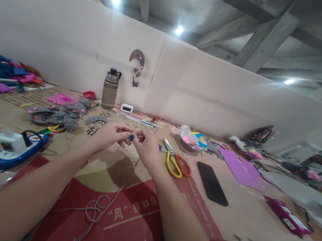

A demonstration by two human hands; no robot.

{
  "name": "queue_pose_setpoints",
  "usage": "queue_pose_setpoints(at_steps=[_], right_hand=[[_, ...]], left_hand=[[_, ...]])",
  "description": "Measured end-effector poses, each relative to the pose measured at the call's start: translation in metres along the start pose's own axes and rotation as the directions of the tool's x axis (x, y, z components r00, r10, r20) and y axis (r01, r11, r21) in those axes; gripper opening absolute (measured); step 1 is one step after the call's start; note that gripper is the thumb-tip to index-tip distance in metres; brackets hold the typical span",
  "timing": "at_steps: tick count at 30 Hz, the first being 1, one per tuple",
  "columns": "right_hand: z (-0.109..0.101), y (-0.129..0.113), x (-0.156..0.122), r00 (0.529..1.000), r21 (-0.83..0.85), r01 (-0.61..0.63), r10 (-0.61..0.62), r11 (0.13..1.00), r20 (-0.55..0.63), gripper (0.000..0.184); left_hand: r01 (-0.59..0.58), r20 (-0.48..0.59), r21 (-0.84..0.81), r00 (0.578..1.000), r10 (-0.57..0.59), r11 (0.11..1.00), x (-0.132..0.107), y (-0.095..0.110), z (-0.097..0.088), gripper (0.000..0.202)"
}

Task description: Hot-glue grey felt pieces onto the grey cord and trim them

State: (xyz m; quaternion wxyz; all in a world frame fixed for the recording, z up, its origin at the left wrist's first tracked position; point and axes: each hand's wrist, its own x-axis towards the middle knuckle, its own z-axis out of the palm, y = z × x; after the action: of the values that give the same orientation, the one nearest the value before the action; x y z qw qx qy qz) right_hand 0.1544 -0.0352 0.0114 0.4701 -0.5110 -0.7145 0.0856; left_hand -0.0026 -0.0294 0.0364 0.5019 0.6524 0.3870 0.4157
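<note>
My left hand (112, 135) and my right hand (147, 146) meet over the middle of the table, thumbs and fingertips pinched close together. Between them is a small dark-blue piece (131, 137), perhaps felt; the fingers hide most of it. My left fingertips press on it, and the right fingertips grip its other side. Another blue bit (160, 147) shows just beside my right hand. Below the hands a loose grey cord (96, 209) lies looped on red-and-brown cardboard (130, 228). Scissors (175, 160) with one yellow and one red handle rest to the right of my right hand.
A black phone (212, 183) and purple sheets (241, 167) lie rightward, near a magenta device (288, 218). Behind stand a water bottle (110, 91) and a metal bowl (189, 143) of scraps. Leftward are grey felt pieces (57, 114) and a blue power strip (20, 152).
</note>
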Motion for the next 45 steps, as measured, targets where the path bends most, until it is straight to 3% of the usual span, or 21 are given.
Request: queue_pose_setpoints(at_steps=[6, 10, 15, 24, 27, 32, 36, 40, 45], right_hand=[[0.003, 0.0007, -0.0019, 0.996, -0.061, 0.078, -0.075, 0.995, 0.037, 0.008], [0.0023, -0.0028, -0.0023, 0.994, -0.013, 0.085, -0.084, 0.996, 0.073, 0.014], [0.002, -0.0039, -0.0035, 0.998, 0.084, 0.019, -0.024, 0.996, 0.064, 0.02], [0.0019, -0.0031, -0.0048, 0.999, 0.113, 0.035, -0.036, 0.993, 0.006, 0.011], [0.0002, -0.0036, -0.0045, 0.999, 0.065, 0.046, -0.046, 0.997, -0.006, 0.011], [-0.0022, -0.0038, -0.003, 0.999, 0.033, -0.005, 0.006, 0.999, -0.031, 0.01], [-0.0028, -0.0051, -0.0029, 1.0, 0.006, 0.012, -0.012, 1.0, -0.025, 0.01], [-0.0005, -0.0062, -0.0044, 0.997, -0.01, 0.073, -0.073, 0.997, -0.005, 0.01], [0.0031, -0.0072, -0.0068, 0.998, 0.059, 0.066, -0.065, 0.996, -0.004, 0.013]], left_hand=[[-0.129, -0.077, 0.304, 0.984, 0.16, 0.944, -0.002, -0.0019, 0.0045, 0.012], [-0.175, -0.132, 0.375, 0.962, 0.24, 0.91, -0.0014, -0.006, 0.0035, 0.011], [-0.131, -0.199, 0.337, 0.958, 0.206, 0.932, -0.0022, -0.0033, 0.0035, 0.011], [-0.096, -0.231, 0.381, 0.953, 0.195, 0.92, -0.004, -0.0022, 0.0069, 0.014], [-0.109, -0.189, 0.319, 0.966, 0.175, 0.942, -0.0022, -0.004, 0.0071, 0.014], [-0.05, -0.05, 0.08, 0.997, 0.054, 0.996, 0.0024, -0.0061, 0.006, 0.019], [-0.021, 0.003, 0.038, 1.0, 0.021, 0.999, 0.003, -0.0061, 0.0049, 0.022], [-0.021, -0.068, 0.12, 0.997, 0.029, 0.993, -0.0001, -0.0016, 0.0066, 0.016], [-0.073, -0.207, 0.209, 0.971, 0.117, 0.975, 0.0007, -0.0025, 0.0022, 0.015]])
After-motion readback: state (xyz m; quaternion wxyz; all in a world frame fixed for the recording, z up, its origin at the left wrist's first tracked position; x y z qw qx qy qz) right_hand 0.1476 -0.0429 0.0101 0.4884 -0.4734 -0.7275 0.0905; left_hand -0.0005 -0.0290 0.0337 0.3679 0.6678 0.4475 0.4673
